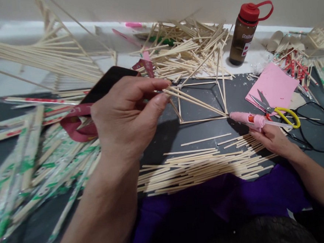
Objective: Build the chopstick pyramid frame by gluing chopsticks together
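Note:
My left hand (128,114) is raised over the dark table (199,104), its thumb and fingers pinched on the near ends of a few thin wooden sticks (196,101). Those sticks run right and down to a corner of a stick frame (202,100) standing on the table. My right hand (271,138) grips a pink glue gun (246,120), with its nozzle pointing left at that corner of the frame. A row of loose sticks (204,166) lies below both hands.
A heap of sticks (184,49) lies at the back, beside a brown bottle with a red cap (244,34). Yellow-handled scissors (277,109) rest on pink paper (273,86). Wrapped chopsticks (29,171) cover the left side. A black cable (312,125) loops at right.

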Motion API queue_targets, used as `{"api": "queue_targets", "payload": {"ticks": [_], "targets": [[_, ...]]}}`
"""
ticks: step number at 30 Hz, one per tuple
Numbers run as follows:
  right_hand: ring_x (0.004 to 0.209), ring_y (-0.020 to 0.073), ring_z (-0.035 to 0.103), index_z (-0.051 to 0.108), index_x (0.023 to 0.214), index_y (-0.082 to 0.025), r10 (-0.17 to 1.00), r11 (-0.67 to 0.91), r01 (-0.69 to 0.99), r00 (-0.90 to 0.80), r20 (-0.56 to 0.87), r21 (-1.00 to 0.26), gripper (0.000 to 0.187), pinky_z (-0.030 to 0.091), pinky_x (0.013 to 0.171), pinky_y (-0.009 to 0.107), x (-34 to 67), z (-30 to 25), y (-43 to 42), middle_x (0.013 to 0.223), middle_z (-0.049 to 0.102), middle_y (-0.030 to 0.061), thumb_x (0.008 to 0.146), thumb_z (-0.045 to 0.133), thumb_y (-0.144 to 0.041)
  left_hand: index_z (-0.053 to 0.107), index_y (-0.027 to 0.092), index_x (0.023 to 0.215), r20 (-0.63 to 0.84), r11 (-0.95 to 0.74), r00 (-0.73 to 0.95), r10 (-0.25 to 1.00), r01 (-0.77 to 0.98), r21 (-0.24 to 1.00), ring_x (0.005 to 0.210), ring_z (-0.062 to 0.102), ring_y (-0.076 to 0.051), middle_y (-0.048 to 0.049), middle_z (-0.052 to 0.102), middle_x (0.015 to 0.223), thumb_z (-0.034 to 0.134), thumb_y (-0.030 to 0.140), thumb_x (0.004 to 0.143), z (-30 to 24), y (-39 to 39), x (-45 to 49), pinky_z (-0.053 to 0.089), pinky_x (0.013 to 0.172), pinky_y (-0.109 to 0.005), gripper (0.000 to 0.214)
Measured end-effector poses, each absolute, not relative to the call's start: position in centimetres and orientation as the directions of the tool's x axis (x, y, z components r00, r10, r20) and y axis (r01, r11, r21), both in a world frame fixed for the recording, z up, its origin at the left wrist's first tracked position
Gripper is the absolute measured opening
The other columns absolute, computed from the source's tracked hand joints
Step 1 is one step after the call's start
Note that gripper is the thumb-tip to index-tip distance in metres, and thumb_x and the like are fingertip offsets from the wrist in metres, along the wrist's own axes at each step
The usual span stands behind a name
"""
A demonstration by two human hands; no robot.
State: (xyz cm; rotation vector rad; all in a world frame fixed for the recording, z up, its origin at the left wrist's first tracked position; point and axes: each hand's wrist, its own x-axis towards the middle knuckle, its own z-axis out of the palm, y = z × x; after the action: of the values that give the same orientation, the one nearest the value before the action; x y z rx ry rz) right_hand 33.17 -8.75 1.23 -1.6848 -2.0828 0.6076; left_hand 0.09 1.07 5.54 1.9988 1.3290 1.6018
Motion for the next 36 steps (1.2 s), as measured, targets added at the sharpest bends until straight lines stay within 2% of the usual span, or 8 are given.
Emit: {"api": "queue_targets", "payload": {"ticks": [4,9,14,19,24,31,36], "targets": [[0.083,0.0283,0.065,0.072,0.100,-0.023,0.974,0.174,0.798,-0.227,-0.020,-0.578,0.029,0.052,0.071,0.038,33.0,1.9,-8.6,0.074,0.068,0.0096,0.096,0.053,-0.045,0.082,0.027,0.098,0.632,-0.551,-0.023,0.775,0.467,0.692,0.067,0.060,-0.009,0.0021,0.072,0.085,0.074,0.017,0.077,5.6,1.0,0.1,0.041,0.058,-0.022,0.024],[0.061,0.0211,0.056,0.066,0.080,-0.022,0.980,0.171,0.823,-0.197,0.010,-0.542,0.034,0.044,0.057,0.034,33.1,1.3,-8.6,0.063,0.059,0.0060,0.096,0.051,-0.049,0.081,0.027,0.099,0.631,-0.551,-0.015,0.776,0.469,0.690,0.065,0.059,-0.008,0.0018,0.073,0.086,0.074,0.017,0.078,5.5,1.0,0.0,0.042,0.058,-0.021,0.024],[0.058,0.0197,0.052,0.064,0.085,-0.024,0.980,0.199,0.826,-0.184,0.082,-0.527,0.035,0.043,0.057,0.033,32.6,1.4,-8.9,0.056,0.046,0.0016,0.098,0.046,-0.051,0.082,0.029,0.098,0.634,-0.550,-0.025,0.773,0.472,0.689,0.063,0.057,-0.008,0.0026,0.072,0.085,0.074,0.017,0.077,5.6,1.0,0.1,0.041,0.057,-0.022,0.025],[0.056,0.0205,0.048,0.060,0.076,-0.025,0.973,0.228,0.814,-0.206,0.102,-0.534,0.040,0.044,0.058,0.035,32.3,1.8,-8.8,0.051,0.031,-0.0011,0.099,0.043,-0.054,0.082,0.029,0.098,0.628,-0.544,-0.025,0.778,0.475,0.692,0.061,0.056,-0.008,0.0021,0.072,0.084,0.075,0.019,0.077,5.5,1.1,0.0,0.040,0.055,-0.023,0.024],[0.048,0.0147,0.039,0.047,0.061,-0.024,0.981,0.192,0.841,-0.180,0.072,-0.505,0.048,0.035,0.049,0.031,32.8,1.2,-8.9,0.051,0.036,-0.0006,0.098,0.045,-0.055,0.082,0.031,0.098,0.629,-0.543,-0.027,0.777,0.477,0.691,0.061,0.056,-0.008,0.0027,0.072,0.084,0.075,0.019,0.077,5.4,1.1,0.0,0.041,0.056,-0.023,0.026],[0.056,0.0188,0.049,0.056,0.068,-0.024,0.981,0.190,0.839,-0.182,0.066,-0.511,0.040,0.041,0.056,0.033,33.0,1.1,-9.0,0.055,0.045,0.0021,0.097,0.047,-0.051,0.082,0.029,0.098,0.641,-0.559,-0.024,0.767,0.464,0.687,0.066,0.061,-0.009,0.0019,0.073,0.085,0.075,0.017,0.077,5.6,1.0,0.1,0.042,0.058,-0.022,0.026],[0.048,0.0142,0.038,0.046,0.060,-0.024,0.985,0.169,0.839,-0.167,0.052,-0.517,0.046,0.032,0.048,0.030,33.1,0.8,-9.0,0.052,0.043,0.0003,0.095,0.049,-0.052,0.082,0.028,0.097,0.635,-0.547,-0.035,0.772,0.471,0.692,0.066,0.061,-0.010,0.0024,0.073,0.084,0.075,0.019,0.076,5.6,1.1,0.2,0.042,0.057,-0.023,0.023]]}}
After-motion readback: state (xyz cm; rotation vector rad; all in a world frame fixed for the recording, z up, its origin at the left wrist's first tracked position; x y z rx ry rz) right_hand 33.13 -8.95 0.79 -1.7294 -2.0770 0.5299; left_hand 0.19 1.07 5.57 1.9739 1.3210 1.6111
